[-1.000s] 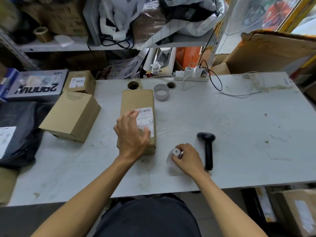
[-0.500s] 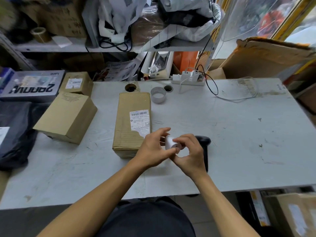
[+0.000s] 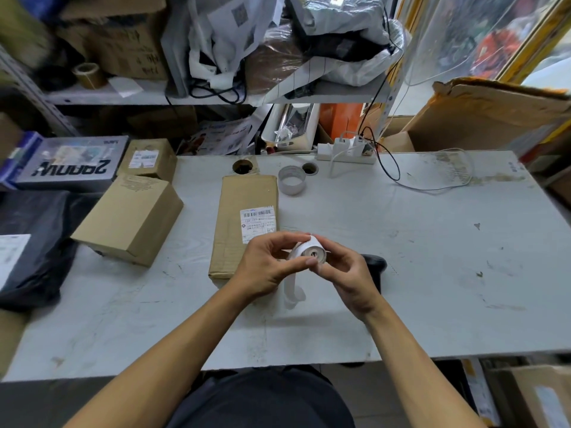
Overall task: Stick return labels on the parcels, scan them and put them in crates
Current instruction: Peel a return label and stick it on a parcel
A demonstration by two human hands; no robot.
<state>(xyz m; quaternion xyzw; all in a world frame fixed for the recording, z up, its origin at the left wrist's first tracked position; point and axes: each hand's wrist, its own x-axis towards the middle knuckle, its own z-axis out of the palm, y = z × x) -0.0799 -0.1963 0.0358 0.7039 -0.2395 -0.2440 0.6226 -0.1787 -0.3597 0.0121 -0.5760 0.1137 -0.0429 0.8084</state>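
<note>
1. A small white roll of labels point(image 3: 310, 253) is held above the near grey table point(image 3: 432, 273) by both hands.
2. Left hand point(image 3: 268, 267) and right hand point(image 3: 349, 274) fingers are curled round it.
3. A long brown cardboard parcel point(image 3: 247, 223) lies just left.

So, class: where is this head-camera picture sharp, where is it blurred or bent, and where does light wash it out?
Head view: sharp on both hands and the label roll; top-left shelf corner smeared; table edges bowed by the wide lens; far right window area overexposed.
</note>
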